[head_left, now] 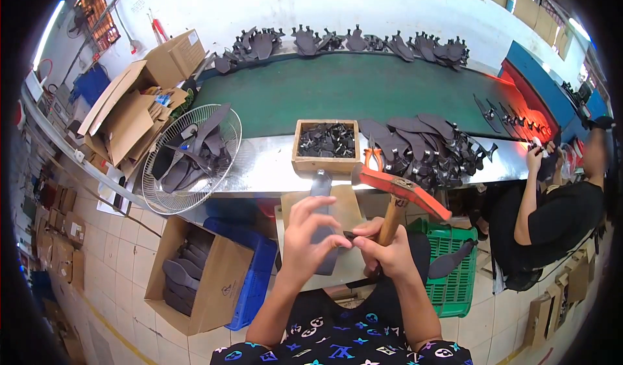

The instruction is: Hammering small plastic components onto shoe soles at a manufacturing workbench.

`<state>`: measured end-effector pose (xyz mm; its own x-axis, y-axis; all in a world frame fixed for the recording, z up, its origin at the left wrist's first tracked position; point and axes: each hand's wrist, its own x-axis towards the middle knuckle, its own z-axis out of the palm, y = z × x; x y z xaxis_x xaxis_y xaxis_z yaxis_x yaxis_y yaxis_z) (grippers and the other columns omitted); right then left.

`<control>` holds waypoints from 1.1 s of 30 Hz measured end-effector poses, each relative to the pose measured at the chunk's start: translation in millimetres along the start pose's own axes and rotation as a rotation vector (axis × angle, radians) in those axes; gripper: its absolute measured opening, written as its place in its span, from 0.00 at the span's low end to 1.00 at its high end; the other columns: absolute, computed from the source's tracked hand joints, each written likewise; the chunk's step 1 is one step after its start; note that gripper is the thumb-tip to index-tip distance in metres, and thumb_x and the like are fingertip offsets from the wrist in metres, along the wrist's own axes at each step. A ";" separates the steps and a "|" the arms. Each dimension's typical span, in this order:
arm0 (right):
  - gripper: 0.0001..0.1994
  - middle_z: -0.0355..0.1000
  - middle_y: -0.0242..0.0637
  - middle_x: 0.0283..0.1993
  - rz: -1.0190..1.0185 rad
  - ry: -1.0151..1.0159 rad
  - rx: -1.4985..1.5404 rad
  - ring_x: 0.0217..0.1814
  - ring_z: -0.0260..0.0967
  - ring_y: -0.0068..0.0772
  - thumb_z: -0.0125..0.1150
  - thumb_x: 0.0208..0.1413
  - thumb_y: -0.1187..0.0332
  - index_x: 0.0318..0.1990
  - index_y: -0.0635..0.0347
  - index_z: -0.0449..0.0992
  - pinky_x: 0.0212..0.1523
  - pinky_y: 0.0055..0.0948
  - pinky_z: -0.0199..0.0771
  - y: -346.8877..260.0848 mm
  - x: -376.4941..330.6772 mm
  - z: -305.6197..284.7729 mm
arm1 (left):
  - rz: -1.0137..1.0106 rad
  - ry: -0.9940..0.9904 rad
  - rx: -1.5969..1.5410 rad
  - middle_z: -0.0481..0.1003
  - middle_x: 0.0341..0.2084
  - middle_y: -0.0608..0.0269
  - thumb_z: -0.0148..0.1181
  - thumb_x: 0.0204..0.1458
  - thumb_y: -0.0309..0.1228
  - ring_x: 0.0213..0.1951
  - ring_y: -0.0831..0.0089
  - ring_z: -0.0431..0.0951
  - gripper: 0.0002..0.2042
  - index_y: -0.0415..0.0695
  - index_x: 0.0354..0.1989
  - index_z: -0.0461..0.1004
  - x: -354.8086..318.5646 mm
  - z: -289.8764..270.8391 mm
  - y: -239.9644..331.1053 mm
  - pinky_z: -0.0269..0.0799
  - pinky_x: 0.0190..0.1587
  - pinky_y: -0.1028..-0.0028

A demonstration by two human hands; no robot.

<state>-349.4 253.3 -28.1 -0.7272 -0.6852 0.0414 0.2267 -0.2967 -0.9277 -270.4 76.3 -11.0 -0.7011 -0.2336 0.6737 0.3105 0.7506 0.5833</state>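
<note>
The right hand (389, 253) grips an orange-headed hammer (403, 186) above a tan board (352, 209); the left hand (304, 243) curls at a small dark piece (349, 235) — its hold unclear. Beyond, a green belt (311, 92) lines a white wall (311, 1).

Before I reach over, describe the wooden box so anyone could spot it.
Find the green belt, then the metal ledge along its near side. There, between the wire basket and the pile of dark soles, sits the wooden box, set apart by straight wooden walls around small black pieces.
</note>
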 end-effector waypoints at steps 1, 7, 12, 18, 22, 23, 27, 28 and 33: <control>0.07 0.73 0.33 0.29 -0.023 -0.020 0.023 0.15 0.63 0.16 0.66 0.56 0.76 0.41 0.67 0.77 0.14 0.19 0.58 6.2 7.9 -2.7 | -0.096 -0.016 -0.136 0.76 0.51 0.58 0.75 0.40 0.33 0.56 0.56 0.71 0.20 0.45 0.43 0.79 1.5 2.7 -14.5 0.67 0.56 0.59; 0.10 0.69 0.27 0.23 0.002 0.088 -0.329 0.12 0.59 0.14 0.65 0.56 0.70 0.42 0.65 0.78 0.13 0.19 0.58 10.3 62.0 -16.0 | -0.316 0.022 -0.069 0.74 0.50 0.49 0.70 0.50 0.33 0.50 0.53 0.76 0.22 0.39 0.51 0.72 15.3 60.3 -118.9 0.71 0.54 0.62; 0.11 0.70 0.24 0.23 -0.051 0.120 -0.474 0.14 0.60 0.13 0.67 0.56 0.67 0.42 0.63 0.80 0.14 0.18 0.58 26.8 93.6 -19.9 | -0.268 0.007 -0.056 0.78 0.36 0.52 0.68 0.51 0.32 0.42 0.53 0.78 0.15 0.39 0.44 0.77 24.1 76.2 -151.8 0.73 0.47 0.63; 0.12 0.79 0.32 0.35 -0.114 0.074 -0.537 0.36 0.72 0.16 0.66 0.57 0.69 0.45 0.66 0.80 0.39 0.22 0.72 38.7 96.4 -23.3 | -0.309 -0.087 -0.078 0.78 0.33 0.55 0.70 0.47 0.30 0.36 0.59 0.79 0.12 0.39 0.38 0.80 -1.9 55.6 -114.1 0.74 0.41 0.66; 0.12 0.79 0.37 0.33 -0.175 0.005 -0.614 0.34 0.74 0.21 0.65 0.56 0.70 0.45 0.66 0.79 0.38 0.26 0.73 57.4 100.0 -28.9 | -0.323 -0.095 -0.148 0.78 0.32 0.56 0.71 0.44 0.27 0.34 0.60 0.79 0.12 0.39 0.38 0.80 -11.6 50.9 -99.5 0.74 0.39 0.66; 0.12 0.79 0.39 0.31 -0.195 -0.016 -0.674 0.33 0.74 0.24 0.65 0.55 0.71 0.45 0.66 0.78 0.38 0.27 0.73 58.0 99.6 -27.4 | -0.311 -0.086 -0.139 0.78 0.32 0.56 0.71 0.43 0.26 0.35 0.60 0.79 0.12 0.39 0.38 0.80 -14.7 50.5 -99.7 0.74 0.40 0.66; 0.12 0.78 0.44 0.31 -0.245 -0.093 -0.724 0.33 0.77 0.36 0.64 0.53 0.73 0.46 0.65 0.78 0.39 0.30 0.74 46.4 93.4 -24.0 | -0.273 -0.066 -0.109 0.77 0.32 0.54 0.71 0.42 0.25 0.35 0.58 0.79 0.12 0.38 0.37 0.79 -19.2 51.3 -104.6 0.74 0.40 0.65; 0.13 0.78 0.45 0.33 -0.254 -0.101 -0.803 0.35 0.77 0.41 0.64 0.53 0.73 0.46 0.64 0.78 0.39 0.32 0.75 41.6 91.1 -21.9 | -0.277 -0.061 -0.115 0.77 0.32 0.53 0.72 0.42 0.25 0.35 0.57 0.79 0.13 0.37 0.37 0.79 -20.6 51.7 -106.8 0.74 0.40 0.64; 0.13 0.78 0.46 0.41 -0.401 -0.127 -0.996 0.41 0.76 0.52 0.64 0.51 0.73 0.46 0.60 0.78 0.41 0.37 0.76 35.3 85.1 -18.2 | -0.257 -0.059 -0.146 0.76 0.31 0.50 0.73 0.41 0.27 0.36 0.53 0.79 0.15 0.36 0.37 0.78 -18.4 49.8 -98.8 0.74 0.39 0.62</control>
<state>-415.1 196.6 -64.1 -0.5457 -0.7396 0.3940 -0.6829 0.1199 -0.7206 -320.1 37.3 -103.6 -0.8033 -0.3650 0.4707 0.2042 0.5735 0.7933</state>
